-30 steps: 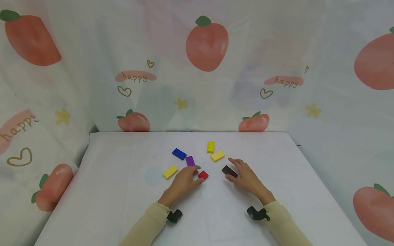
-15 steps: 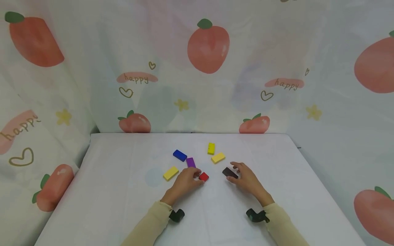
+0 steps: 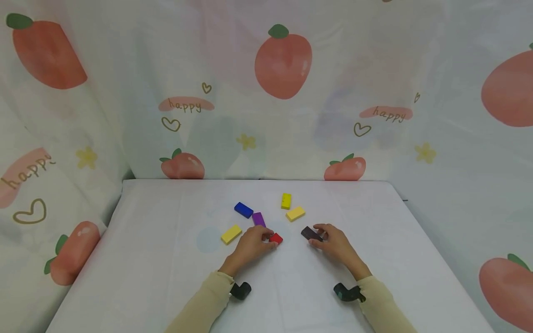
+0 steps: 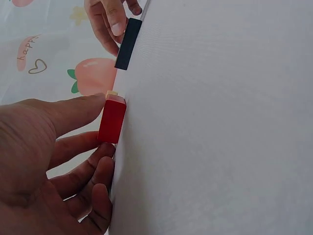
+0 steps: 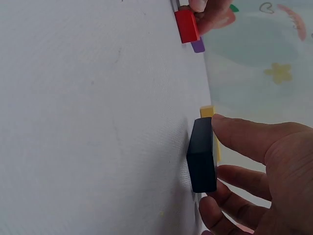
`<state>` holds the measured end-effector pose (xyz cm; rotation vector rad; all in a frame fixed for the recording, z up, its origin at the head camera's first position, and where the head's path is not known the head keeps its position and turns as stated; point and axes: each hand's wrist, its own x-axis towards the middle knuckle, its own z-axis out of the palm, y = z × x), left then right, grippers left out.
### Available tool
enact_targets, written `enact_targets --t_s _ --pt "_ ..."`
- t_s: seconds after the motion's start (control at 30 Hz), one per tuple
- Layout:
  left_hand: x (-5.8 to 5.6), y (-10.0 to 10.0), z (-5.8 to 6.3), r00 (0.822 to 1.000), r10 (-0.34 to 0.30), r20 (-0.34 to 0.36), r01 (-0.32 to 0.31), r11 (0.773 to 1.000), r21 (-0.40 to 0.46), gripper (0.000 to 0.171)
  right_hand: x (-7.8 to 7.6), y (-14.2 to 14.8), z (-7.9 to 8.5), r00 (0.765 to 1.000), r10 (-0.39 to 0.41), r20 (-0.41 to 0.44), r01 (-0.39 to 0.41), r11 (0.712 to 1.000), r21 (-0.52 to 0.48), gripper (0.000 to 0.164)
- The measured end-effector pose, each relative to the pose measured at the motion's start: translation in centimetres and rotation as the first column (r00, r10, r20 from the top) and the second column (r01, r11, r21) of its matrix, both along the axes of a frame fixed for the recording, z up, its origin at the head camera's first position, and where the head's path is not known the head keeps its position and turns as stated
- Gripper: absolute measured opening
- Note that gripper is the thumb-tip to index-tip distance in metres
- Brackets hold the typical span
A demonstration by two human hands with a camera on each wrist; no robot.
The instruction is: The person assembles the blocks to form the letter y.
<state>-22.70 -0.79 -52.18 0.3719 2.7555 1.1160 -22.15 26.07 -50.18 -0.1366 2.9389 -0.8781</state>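
A red block (image 3: 276, 238) sits between the thumb and forefinger of my left hand (image 3: 251, 244), which pinches it. In the left wrist view the thumb lies at the upper end of the red block (image 4: 112, 120), a finger at the lower end. To the right, a black block (image 3: 311, 233) is pinched by my right hand (image 3: 336, 243). The right wrist view shows the thumb at one end of the black block (image 5: 202, 154) and the forefinger near the other. Just beyond my left fingers lies a purple block (image 3: 258, 219), partly hidden.
A blue block (image 3: 243, 210) lies behind the purple one, and a yellow block (image 3: 231, 235) left of my left hand. Farther back are a bright yellow block (image 3: 286, 201) and a pale yellow block (image 3: 295, 213). All lie on a white table (image 3: 145, 259) with patterned cloth (image 3: 225, 55) behind.
My right thumb and fingers have drawn together onto the black block, the fingertips coming down and nearer. My left hand has moved slightly closer around the red block. The other blocks stay put.
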Motion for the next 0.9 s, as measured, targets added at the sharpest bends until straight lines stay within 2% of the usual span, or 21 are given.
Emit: enact_targets --t_s 0.27,0.9 --pt "0.11 0.31 0.13 1.0 0.013 -0.009 -0.014 1.0 -0.02 0.034 -0.2 0.24 -0.38 0.998 -0.051 0.038 0.051 0.999 -0.002 0.049" --pt "-0.3 0.37 -0.05 1.0 0.014 -0.016 -0.014 1.0 -0.017 0.033 -0.26 -0.21 -0.61 0.996 -0.081 0.029 0.081 0.997 0.008 0.045"
